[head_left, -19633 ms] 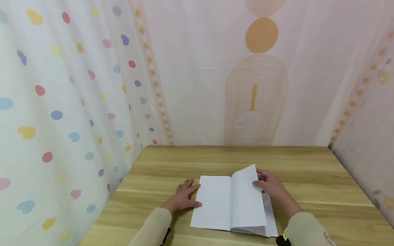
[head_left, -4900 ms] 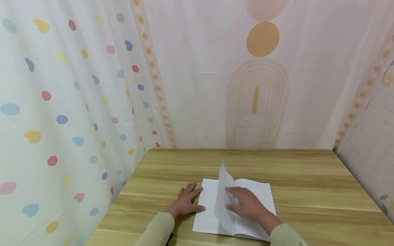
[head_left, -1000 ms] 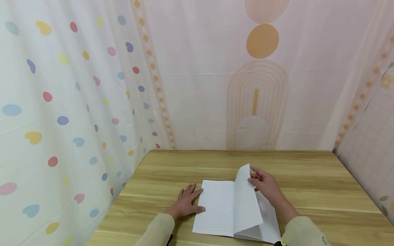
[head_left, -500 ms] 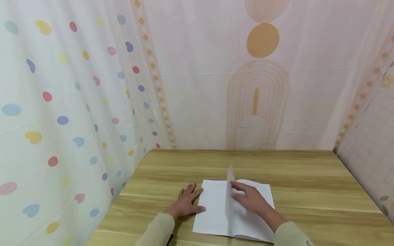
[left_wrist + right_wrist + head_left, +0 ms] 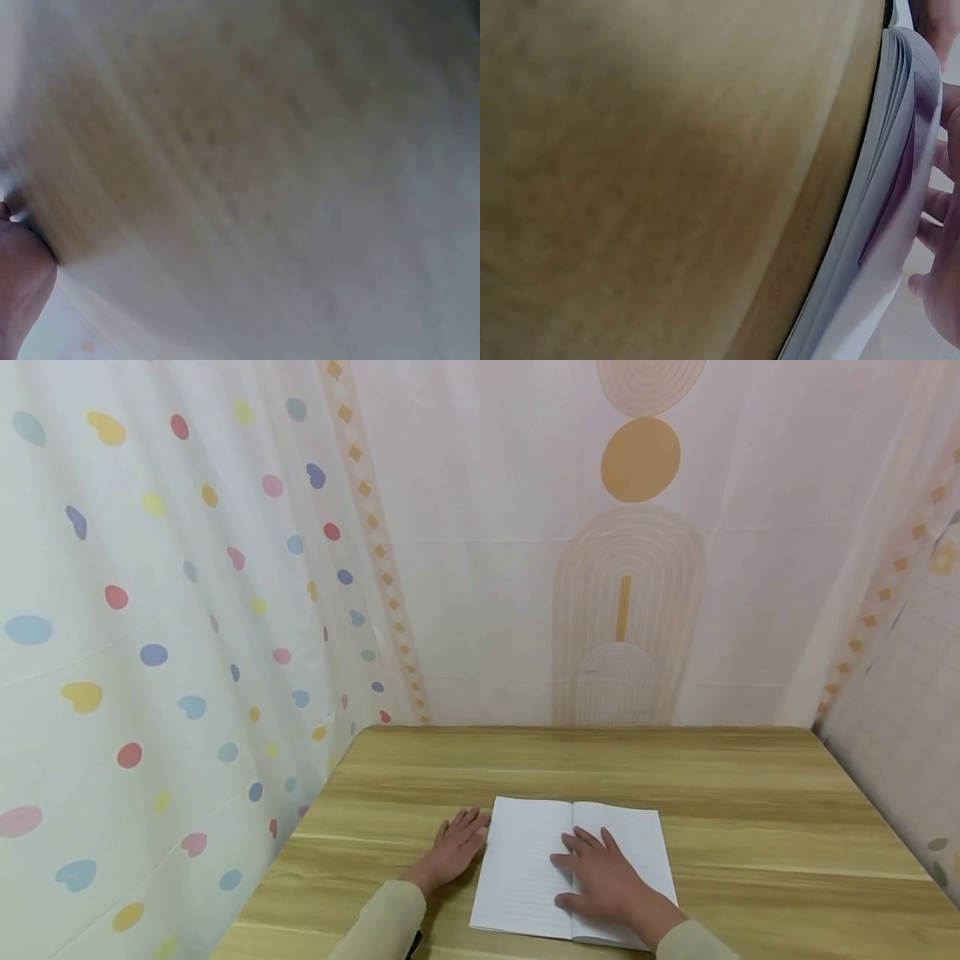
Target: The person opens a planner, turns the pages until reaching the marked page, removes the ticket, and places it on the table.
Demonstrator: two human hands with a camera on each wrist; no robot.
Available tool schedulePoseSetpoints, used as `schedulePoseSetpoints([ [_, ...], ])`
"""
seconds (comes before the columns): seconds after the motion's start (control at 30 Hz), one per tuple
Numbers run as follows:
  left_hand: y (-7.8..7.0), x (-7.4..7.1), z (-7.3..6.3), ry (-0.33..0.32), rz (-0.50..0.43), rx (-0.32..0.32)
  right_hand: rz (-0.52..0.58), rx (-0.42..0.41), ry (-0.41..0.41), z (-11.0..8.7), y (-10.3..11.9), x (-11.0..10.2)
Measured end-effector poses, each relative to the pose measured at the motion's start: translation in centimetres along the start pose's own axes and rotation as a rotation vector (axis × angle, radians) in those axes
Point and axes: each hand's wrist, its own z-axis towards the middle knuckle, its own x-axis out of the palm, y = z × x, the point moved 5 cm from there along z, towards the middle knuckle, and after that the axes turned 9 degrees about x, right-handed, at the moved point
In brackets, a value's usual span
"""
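An open notebook with white lined pages lies flat on the wooden table. My right hand rests on it near the centre fold, fingers spread over the pages. At the notebook's left edge my left hand lies on the table, its fingertips beside or just touching the page edge; which of the two I cannot tell. In the right wrist view the stacked page edges of the notebook show beside the fingers of the right hand. Only part of the left hand shows in the left wrist view.
The wood-grain table extends around the notebook on all sides. Behind it hangs a pale curtain with arch patterns, and at the left a white curtain with coloured dots.
The raised page has been turned from right to left and now lies flat. My right hand has come down onto the pages, fingers spread. My left thumb has drawn back off the page.
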Motion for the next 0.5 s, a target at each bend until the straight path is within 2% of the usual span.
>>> schedulePoseSetpoints([
  [0.23, 0.6, 0.6, -0.1, 0.098, 0.090, -0.034, 0.026, 0.016, 0.013, -0.1, -0.2, 0.0],
  [0.33, 0.7, 0.7, -0.1, 0.097, 0.085, -0.035, 0.058, 0.016, -0.021, -0.2, -1.0, 0.0],
  [0.5, 0.7, 0.6, 0.0, 0.098, 0.080, -0.038, 0.113, 0.045, -0.122, -0.8, -3.1, -0.6],
])
